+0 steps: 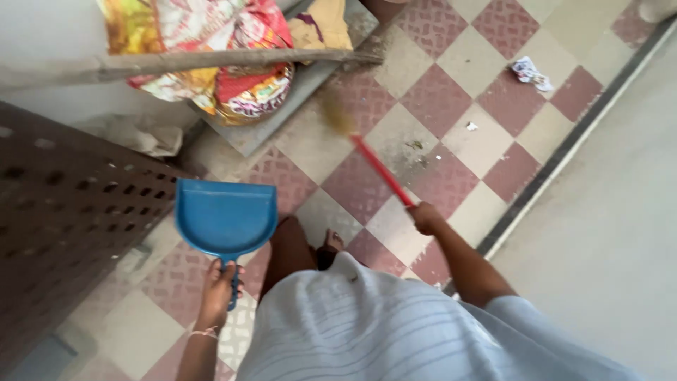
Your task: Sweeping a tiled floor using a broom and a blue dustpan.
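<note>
A: Quick pass. Left hand (220,286)?

B: Fingers wrapped tight around the handle of a blue dustpan (226,217). The pan sits straight up from the hand, at 12 o'clock, open mouth pointing away from the person, held above the floor (486,85).

A: Right hand (425,217)?

B: Closed in a fist on the end of a red-handled broom (381,169). The stick runs off toward 10 o'clock from that hand; the straw head is motion-blurred, so I can't tell its exact shape, probably a soft grass brush.

A: Hands relative to each other?

B: Well apart. Dustpan hand at about 8 o'clock from the broom hand, the person's knee and foot (331,243) between them.

A: What's near the broom head?

B: A patch of dust and small debris (415,152) on the checkered tiles, just at 3 o'clock of the stick's middle. A small white scrap (471,126) further toward 2 o'clock, and a crumpled paper wrapper (530,73) well beyond it, same direction.

A: Surroundings?

B: Colourful printed sacks (211,49) at 11 o'clock of the broom head, lying on a grey slab (282,113), with a wooden pole (233,60) across them. A dark perforated panel (70,204) at 9 o'clock of the dustpan, close beside it. A dark strip (564,155) edges the tiles on the right.

A: Clothing?

B: Light striped garment (367,324), a thin bracelet on the left wrist.
</note>
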